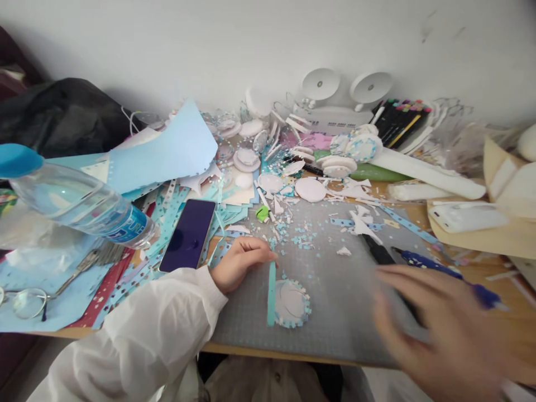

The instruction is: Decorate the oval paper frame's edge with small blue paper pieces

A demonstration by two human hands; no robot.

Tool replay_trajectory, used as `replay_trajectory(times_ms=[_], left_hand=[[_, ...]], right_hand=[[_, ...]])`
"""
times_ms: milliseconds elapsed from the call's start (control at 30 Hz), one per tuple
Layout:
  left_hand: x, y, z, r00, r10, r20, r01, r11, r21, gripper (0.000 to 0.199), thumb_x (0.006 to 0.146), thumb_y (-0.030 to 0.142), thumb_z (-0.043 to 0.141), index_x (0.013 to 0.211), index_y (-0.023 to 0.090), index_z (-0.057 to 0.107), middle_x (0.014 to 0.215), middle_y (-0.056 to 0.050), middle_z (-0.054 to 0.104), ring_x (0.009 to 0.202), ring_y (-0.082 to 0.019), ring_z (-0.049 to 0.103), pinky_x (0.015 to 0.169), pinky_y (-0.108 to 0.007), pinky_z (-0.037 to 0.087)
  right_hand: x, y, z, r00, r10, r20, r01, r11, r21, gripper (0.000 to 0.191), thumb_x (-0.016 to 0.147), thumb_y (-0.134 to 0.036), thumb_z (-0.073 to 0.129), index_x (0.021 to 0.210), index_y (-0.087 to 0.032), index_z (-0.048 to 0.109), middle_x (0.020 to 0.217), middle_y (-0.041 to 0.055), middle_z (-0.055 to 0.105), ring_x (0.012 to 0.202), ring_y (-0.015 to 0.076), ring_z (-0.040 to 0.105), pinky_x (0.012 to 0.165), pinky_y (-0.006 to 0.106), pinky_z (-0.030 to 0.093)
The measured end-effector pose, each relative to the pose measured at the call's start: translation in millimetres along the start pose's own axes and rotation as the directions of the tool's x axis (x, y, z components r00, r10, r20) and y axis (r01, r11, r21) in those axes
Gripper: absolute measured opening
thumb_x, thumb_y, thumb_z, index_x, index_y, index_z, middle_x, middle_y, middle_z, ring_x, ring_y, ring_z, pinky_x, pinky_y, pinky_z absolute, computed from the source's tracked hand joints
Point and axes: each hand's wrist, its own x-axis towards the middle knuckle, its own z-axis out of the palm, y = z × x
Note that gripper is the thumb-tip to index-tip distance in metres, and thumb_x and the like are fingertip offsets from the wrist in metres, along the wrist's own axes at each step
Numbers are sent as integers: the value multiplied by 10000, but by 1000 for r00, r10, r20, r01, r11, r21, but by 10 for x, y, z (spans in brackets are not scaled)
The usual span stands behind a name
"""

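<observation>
My left hand pinches the upper end of a narrow teal paper strip over the cutting mat. The strip stands along the left edge of a white paper disc, whose rim is ringed with small pale-blue pieces. On the right, my right hand is smeared by motion, its fingers stretched out and apart from the thumb. Partly beneath it lies a black-handled tool, its far end hidden by the hand. Just beyond is a dark blue tool, too blurred to name.
Blue confetti and paper scraps litter the grey mat. A phone, a tilted water bottle and glasses lie left. White discs crowd the back, near markers and a two-headed white lamp.
</observation>
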Motion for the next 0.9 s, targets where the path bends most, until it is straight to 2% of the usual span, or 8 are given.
replay_trajectory(times_ms=[167,400,467,567,667,733,833,900], left_hand=[[16,3,-17,999,28,34,-24,995,-94,440,739,280,689,447,145,388,448,80,257,454,-45,197,490,-257,142],[-2,-21,-6,997,65,36,-64,997,-45,463,814,352,641,468,143,414,468,71,273,473,-55,207,481,-247,146],[-15,-3,9,996,78,44,-81,994,75,445,845,395,613,500,128,526,459,64,311,466,-61,242,478,-244,178],[-37,39,12,981,60,183,-112,950,292,454,887,401,550,552,107,639,461,20,443,466,-73,349,493,-240,267],[-60,69,1,924,-39,381,-130,904,406,451,867,375,564,506,107,602,466,-3,475,459,-76,388,473,-231,292],[-74,75,2,895,-100,436,-124,881,456,391,829,354,609,530,101,612,479,-3,484,463,-73,396,453,-215,286],[-84,73,19,901,-161,402,-73,859,506,293,787,326,650,627,81,670,527,-13,530,484,-71,424,446,-188,309],[-78,76,27,914,-186,362,-33,853,522,253,781,302,653,687,69,693,542,-10,538,482,-66,423,444,-177,319]], right_hand=[[449,-461,556,909,-414,51,401,902,162,238,952,-112,448,1077,-115,650,1056,99,698,951,236,618,874,415,462],[561,-347,835,848,-509,-148,530,812,245,181,915,-57,497,948,-107,668,998,125,725,883,219,662,804,390,524],[477,-234,912,901,-396,-177,433,821,372,180,906,-68,523,997,-150,655,1004,102,728,887,207,674,818,387,538],[328,-89,1030,990,-3,-142,91,782,616,168,875,-99,592,956,-239,638,909,23,735,821,189,689,781,366,559],[232,-2,1109,951,309,-35,-190,667,721,117,909,-129,561,944,-234,601,822,19,707,710,179,683,650,325,567],[212,26,1139,910,402,103,-309,491,814,59,940,-194,536,941,-230,582,790,22,698,637,169,665,586,305,558],[211,30,1163,846,409,343,-430,141,892,83,921,-312,593,902,-233,579,772,20,699,599,161,641,583,303,549],[208,11,1164,824,366,433,-470,13,883,133,911,-351,611,889,-222,584,771,24,695,595,153,632,584,297,541]])
